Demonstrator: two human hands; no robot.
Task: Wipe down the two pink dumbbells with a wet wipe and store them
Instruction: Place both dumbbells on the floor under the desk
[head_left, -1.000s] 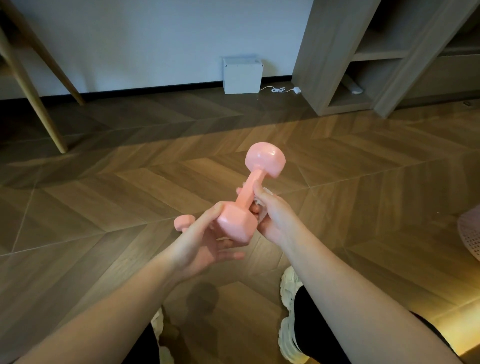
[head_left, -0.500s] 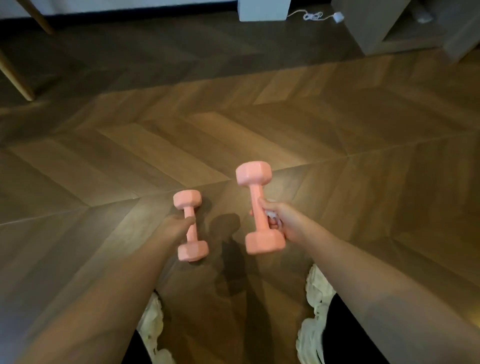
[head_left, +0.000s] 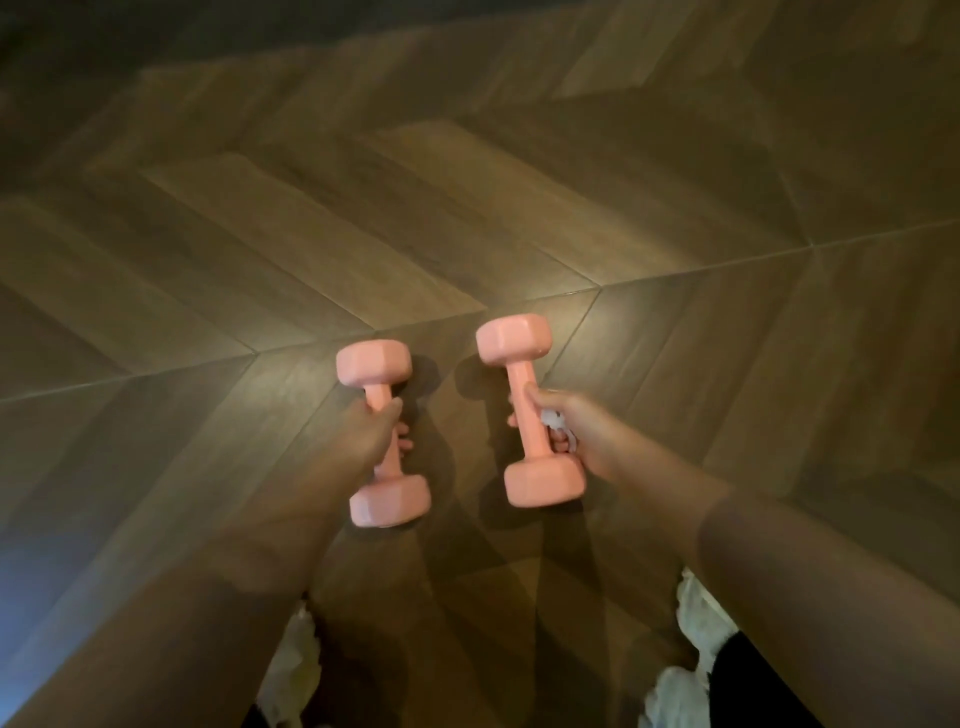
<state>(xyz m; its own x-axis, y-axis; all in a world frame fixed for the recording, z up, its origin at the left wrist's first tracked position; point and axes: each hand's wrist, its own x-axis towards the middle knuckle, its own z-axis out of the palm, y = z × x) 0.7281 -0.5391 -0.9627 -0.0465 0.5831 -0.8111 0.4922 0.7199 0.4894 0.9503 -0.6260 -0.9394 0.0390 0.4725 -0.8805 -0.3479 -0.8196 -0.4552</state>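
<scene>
View from above, looking down at two bare forearms stretched over a dark wooden floor laid in a chevron pattern. The picture is dim and a little blurred.

At left of centre, the left hand is wrapped around the handle of a pink dumbbell, its fingertips curling out on the handle's right side. This dumbbell runs lengthwise away from the viewer, with one blocky head beyond the hand and one nearer.

Just beside it, but not touching, a second pink dumbbell lies in the same direction. The right hand grips its handle from the right, thumb across the top. A crumpled white wet wipe is bunched between that palm and the handle.

Both dumbbells cast dark shadows on the floor. Whether either one touches the boards cannot be told.

Along the bottom edge are the toes of two white shoes, one under each arm, with a dark trouser leg at lower right.
</scene>
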